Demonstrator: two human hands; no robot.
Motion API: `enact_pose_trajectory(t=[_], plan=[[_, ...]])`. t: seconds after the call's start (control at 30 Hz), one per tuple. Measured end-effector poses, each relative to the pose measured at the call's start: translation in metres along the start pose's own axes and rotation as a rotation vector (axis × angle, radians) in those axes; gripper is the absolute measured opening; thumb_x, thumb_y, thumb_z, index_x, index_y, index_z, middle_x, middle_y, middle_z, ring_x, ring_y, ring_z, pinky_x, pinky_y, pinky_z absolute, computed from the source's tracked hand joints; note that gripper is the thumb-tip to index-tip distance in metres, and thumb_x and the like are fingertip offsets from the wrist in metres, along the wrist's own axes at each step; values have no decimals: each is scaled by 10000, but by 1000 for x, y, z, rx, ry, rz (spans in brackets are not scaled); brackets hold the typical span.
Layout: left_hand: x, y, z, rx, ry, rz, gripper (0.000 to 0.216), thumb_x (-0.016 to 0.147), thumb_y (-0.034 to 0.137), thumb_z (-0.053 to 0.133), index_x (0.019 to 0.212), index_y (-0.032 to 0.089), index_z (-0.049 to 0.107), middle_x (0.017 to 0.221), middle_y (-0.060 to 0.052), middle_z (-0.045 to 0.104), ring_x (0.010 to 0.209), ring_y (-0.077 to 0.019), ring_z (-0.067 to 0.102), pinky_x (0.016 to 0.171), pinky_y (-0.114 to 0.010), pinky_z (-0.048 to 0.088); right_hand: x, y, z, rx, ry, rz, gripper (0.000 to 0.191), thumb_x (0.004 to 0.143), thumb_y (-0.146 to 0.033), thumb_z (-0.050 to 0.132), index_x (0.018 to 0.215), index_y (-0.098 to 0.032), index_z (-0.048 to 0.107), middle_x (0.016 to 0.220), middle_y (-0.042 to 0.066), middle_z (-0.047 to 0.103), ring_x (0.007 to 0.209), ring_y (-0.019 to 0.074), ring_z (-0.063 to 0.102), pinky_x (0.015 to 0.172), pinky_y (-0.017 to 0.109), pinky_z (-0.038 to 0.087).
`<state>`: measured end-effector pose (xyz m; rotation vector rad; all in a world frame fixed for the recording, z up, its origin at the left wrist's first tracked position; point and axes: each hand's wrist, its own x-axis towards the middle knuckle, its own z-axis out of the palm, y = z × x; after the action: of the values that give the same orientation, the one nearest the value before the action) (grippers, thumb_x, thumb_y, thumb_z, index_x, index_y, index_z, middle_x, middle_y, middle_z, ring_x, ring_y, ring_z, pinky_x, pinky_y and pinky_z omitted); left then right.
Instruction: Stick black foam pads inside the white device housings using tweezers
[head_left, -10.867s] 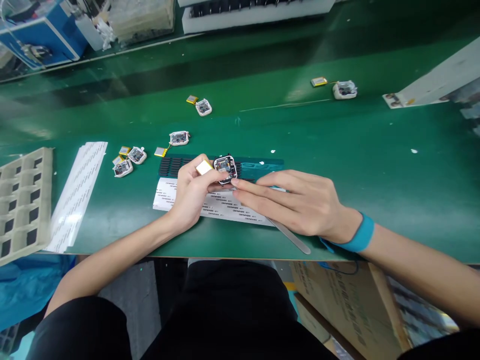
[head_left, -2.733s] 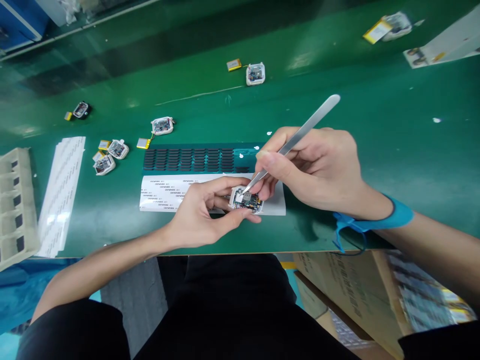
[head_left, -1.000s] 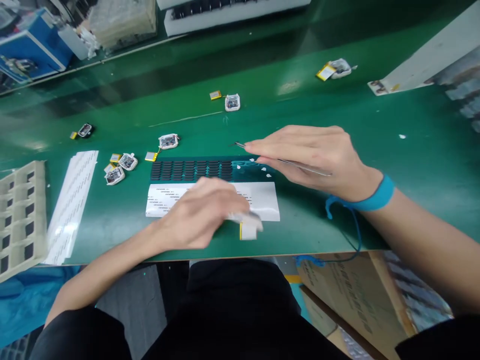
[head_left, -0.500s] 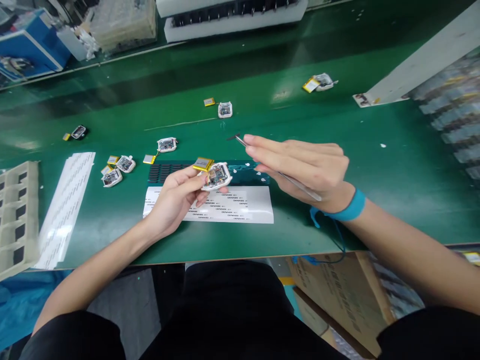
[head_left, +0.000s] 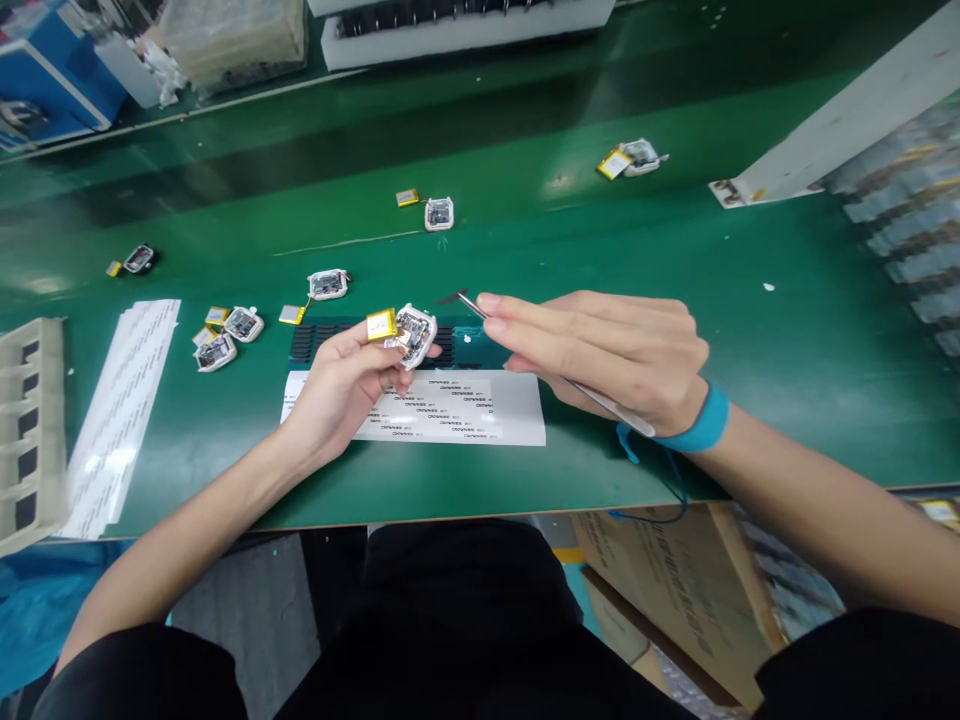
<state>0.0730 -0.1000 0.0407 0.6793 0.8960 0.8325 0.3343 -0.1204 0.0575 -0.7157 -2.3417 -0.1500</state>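
My left hand (head_left: pixel 349 375) grips a white watch-like housing (head_left: pixel 415 336) whose circuit board faces up. A yellow-edged battery (head_left: pixel 382 324) is out of the housing, above my left fingers. In my right hand (head_left: pixel 607 355) are metal tweezers (head_left: pixel 611 408), pinched between thumb and fingers. A thin dark strip (head_left: pixel 451 297) sits at the tweezers' tip, apart from the housing and to its right. Below my hands lies a white printed sheet (head_left: pixel 480 410). Behind that sheet is a dark sheet of black strips (head_left: pixel 304 345), partly hidden by my left hand.
More open housings with batteries lie about the green bench: one (head_left: pixel 328 285) behind my left hand, a pair (head_left: pixel 244 323) to the left, another (head_left: pixel 439 214) farther back. A cream tray (head_left: pixel 30 430) and white printed strips (head_left: pixel 124 410) lie left. A pale post (head_left: pixel 847 115) stands right.
The housing has moved slightly left and tilted, its battery shifting with it. My right hand and tweezers have come a little lower, with the dark strip still at the tip.
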Motion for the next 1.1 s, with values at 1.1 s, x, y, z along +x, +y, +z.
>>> enact_pose_trajectory(t=[1.1], plan=[[-4,-17,10,179,188,204,347,655,272,917,667,176,584,763,8,620,737,-140,611,690,-306,664,1,-25,15,91,-95,-57,253,1097,-111,654,1347,-153,666,1305,81,749,1041,203,770,786,335,663]])
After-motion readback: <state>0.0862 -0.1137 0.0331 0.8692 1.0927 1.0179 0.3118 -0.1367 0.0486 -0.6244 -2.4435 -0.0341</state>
